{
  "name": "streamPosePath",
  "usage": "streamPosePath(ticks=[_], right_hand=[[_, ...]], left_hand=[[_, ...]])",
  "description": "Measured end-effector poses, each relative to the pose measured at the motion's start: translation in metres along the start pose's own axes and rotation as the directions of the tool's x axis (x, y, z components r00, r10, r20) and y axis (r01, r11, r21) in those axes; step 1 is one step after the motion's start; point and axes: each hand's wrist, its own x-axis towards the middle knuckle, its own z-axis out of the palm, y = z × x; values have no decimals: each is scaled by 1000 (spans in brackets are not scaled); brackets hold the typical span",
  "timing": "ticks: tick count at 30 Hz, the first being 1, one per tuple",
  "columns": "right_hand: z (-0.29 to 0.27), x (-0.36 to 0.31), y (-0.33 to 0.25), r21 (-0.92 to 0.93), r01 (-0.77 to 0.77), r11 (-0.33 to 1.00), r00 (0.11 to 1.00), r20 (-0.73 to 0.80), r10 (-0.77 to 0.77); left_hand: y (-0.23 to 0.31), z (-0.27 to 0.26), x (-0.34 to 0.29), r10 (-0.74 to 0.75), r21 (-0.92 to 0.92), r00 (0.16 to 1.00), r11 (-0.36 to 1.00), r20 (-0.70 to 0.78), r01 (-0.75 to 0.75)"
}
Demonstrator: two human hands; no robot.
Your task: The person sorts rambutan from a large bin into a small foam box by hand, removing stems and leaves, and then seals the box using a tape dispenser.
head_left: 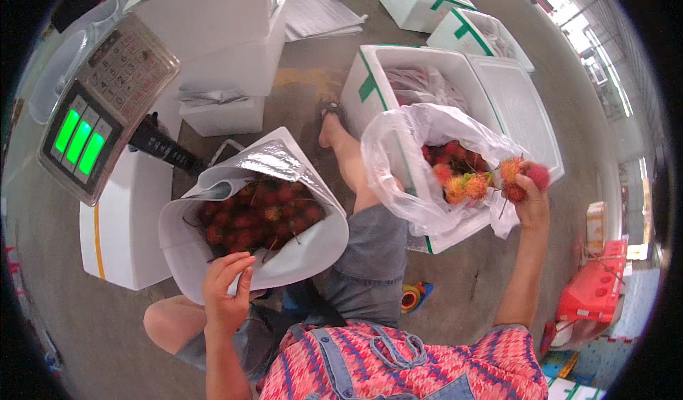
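My right hand [531, 204] grips a few red and yellow rambutans [514, 179] beside a clear plastic bag [388, 140]. That bag stands open in a white foam box and holds more rambutans [457, 167], some joined on a stem. On the left, a white foil-lined bag [306, 254] gapes open, with many dark red rambutans [260, 219] inside. My left hand [228, 284] is at this bag's near rim, thumb and fingers drawn together. Whatever may be between those fingertips is too small to make out.
A scale display [107, 108] with green lit digits rises at the left. White foam boxes [128, 222] stand around, some with green tape [366, 88]. Flat white sheets [320, 9] lie at the back. A tape roll [410, 298] and a red crate [594, 286] are at the right.
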Motion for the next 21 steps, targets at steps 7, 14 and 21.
streamPosePath(ticks=[7,14,21], right_hand=[[52,-32,-80,31,190,981,966,170,-193],[137,-52,-114,224,173,959,875,413,-254],[246,-84,-64,417,-288,862,758,650,-61]], left_hand=[[14,10,12,72,-74,996,995,59,-67],[40,49,17,45,-703,964,693,261,158],[54,36,7,14,-944,951,-110,310,310]])
